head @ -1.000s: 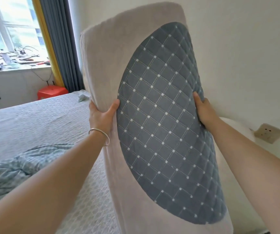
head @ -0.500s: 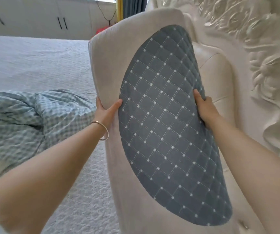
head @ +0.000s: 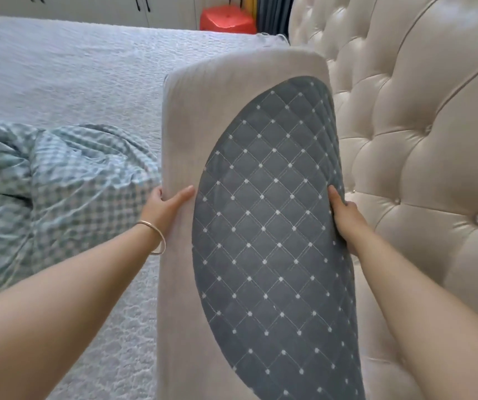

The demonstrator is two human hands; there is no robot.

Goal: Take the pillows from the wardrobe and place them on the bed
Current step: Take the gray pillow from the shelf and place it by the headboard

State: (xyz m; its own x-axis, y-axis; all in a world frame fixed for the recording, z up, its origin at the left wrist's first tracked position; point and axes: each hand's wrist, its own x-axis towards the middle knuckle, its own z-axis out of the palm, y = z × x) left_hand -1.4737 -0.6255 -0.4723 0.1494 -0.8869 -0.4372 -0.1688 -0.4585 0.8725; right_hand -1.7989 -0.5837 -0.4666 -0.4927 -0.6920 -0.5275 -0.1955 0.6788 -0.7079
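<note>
The bed [head: 73, 67] lay below the tufted headboard [head: 419, 140]. The left hand [head: 164, 209] and right hand [head: 347, 220] clamped the pillow [head: 261, 226] by its long edges; it seemed light, soft but shape-holding.

To your right, a tufted cream headboard [head: 422, 145] fills the frame, glossy, with button studs catching soft daylight. Beyond it, at the top edge, you see a strip of dark blue curtain [head: 272, 15] with a yellow band just left of it. A red stool [head: 227, 18] sits beside the curtain. White cabinet doors [head: 87, 5] with dark handles run along the far side. No window or floor visible to you here; light is even and diffuse.
</note>
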